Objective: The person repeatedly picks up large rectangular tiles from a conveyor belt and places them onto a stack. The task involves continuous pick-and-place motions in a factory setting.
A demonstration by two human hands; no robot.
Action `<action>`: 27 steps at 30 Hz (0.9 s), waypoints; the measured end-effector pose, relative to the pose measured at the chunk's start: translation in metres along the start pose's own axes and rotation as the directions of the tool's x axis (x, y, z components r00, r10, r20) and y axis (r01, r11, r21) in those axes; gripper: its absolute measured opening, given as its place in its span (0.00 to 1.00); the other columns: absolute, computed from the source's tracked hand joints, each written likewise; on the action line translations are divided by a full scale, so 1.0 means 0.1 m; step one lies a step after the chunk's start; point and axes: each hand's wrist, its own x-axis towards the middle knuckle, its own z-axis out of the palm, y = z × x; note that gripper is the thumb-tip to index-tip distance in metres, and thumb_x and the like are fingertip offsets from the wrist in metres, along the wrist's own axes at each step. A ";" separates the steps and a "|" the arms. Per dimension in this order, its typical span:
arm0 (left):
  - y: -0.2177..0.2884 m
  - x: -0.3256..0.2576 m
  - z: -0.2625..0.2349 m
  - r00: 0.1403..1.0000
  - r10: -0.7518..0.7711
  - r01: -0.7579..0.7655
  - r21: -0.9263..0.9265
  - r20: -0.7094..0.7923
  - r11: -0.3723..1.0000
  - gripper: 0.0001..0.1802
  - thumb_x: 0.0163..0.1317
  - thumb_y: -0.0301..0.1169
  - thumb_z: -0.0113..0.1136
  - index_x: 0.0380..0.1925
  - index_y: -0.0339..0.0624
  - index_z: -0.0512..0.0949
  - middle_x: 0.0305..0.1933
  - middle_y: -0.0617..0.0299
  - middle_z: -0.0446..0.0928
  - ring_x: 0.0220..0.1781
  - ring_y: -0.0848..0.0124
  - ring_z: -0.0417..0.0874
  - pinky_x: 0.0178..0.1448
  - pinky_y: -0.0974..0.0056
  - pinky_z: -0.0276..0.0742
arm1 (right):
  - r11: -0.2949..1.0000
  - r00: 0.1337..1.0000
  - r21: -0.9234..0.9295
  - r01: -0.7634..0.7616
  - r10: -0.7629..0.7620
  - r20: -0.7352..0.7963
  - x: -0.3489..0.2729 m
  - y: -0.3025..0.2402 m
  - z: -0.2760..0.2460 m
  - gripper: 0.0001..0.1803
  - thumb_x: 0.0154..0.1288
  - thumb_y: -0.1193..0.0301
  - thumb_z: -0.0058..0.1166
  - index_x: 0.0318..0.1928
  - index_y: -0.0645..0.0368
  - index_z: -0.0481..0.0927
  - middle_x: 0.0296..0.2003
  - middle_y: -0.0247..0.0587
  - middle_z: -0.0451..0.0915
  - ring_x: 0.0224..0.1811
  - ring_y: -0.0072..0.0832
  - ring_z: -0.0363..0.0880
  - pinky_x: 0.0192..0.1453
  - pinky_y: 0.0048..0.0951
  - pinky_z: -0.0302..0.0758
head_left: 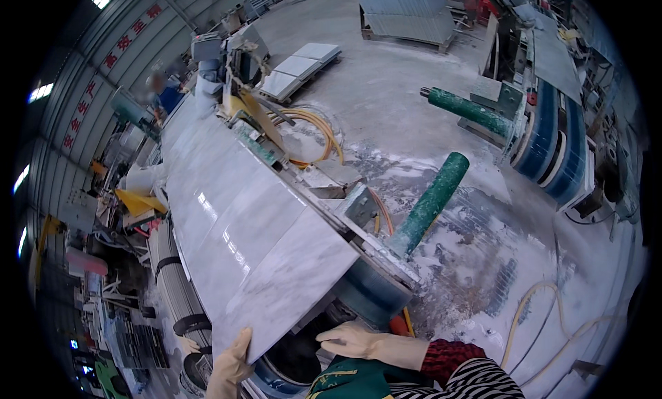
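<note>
My left hand (232,366), in a pale cream glove, grips the near end of a polished white-grey marble slab (296,282). Its thumb lies along the slab's edge, and part of its fingers is hidden by the stone. The slab lies on a conveyor with blue belts (372,292), in line with more slabs (214,158) farther up. My right hand (355,342), gloved alike, is held in front of my green apron (348,378), close to the belt's near end and apart from the slab. Its fingers point left, stretched out, with nothing seen in them.
A green roller post (434,202) sticks up right of the conveyor. Another conveyor (541,147) stands at the far right. Yellow hoses (321,134) lie coiled on the wet floor. Stone stacks (407,16) rest on pallets behind. A person (165,96) stands at the far left.
</note>
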 end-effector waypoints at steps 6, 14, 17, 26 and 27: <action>-0.01 0.02 -0.21 0.981 -0.154 0.177 -0.222 0.121 0.959 0.52 0.57 0.37 0.74 0.80 0.41 0.58 0.79 0.47 0.67 0.81 0.59 0.68 0.86 0.66 0.54 | 0.998 0.996 0.051 0.043 -0.047 0.076 0.35 -0.11 0.11 0.20 0.75 0.55 0.57 0.56 0.53 0.87 0.46 0.53 0.89 0.41 0.49 0.88 0.46 0.45 0.81; 0.16 -0.03 -0.55 0.981 -0.035 -0.008 0.219 0.193 0.976 0.68 0.39 0.34 0.86 0.81 0.42 0.55 0.70 0.46 0.76 0.75 0.56 0.75 0.80 0.61 0.64 | 0.949 0.982 0.257 0.182 -0.190 0.009 0.57 -0.43 0.13 0.18 0.74 0.56 0.55 0.49 0.57 0.85 0.37 0.48 0.85 0.40 0.50 0.84 0.47 0.45 0.78; 0.38 -0.02 -0.63 0.972 -0.174 0.195 -0.123 0.157 0.973 0.55 0.53 0.25 0.70 0.82 0.45 0.56 0.60 0.46 0.82 0.54 0.57 0.83 0.55 0.56 0.76 | 0.934 0.975 0.302 0.192 -0.217 0.053 0.63 -0.58 0.08 0.17 0.72 0.58 0.56 0.45 0.60 0.86 0.34 0.48 0.85 0.39 0.49 0.84 0.48 0.44 0.78; 0.57 0.06 -0.70 0.970 -0.175 0.180 -0.016 0.169 0.984 0.56 0.49 0.24 0.71 0.81 0.46 0.58 0.60 0.44 0.82 0.60 0.55 0.81 0.60 0.57 0.76 | 0.953 0.955 0.251 0.171 -0.223 0.198 0.84 -0.53 0.40 0.24 0.73 0.52 0.53 0.56 0.57 0.85 0.40 0.53 0.88 0.44 0.49 0.87 0.49 0.44 0.80; 0.53 0.04 -0.69 0.959 -0.201 0.200 0.024 0.199 0.979 0.57 0.48 0.26 0.74 0.81 0.45 0.59 0.62 0.44 0.81 0.63 0.55 0.80 0.64 0.58 0.74 | 0.958 0.956 0.244 0.151 -0.204 0.209 0.84 -0.53 0.44 0.25 0.73 0.51 0.54 0.57 0.57 0.85 0.42 0.53 0.88 0.46 0.50 0.87 0.51 0.44 0.81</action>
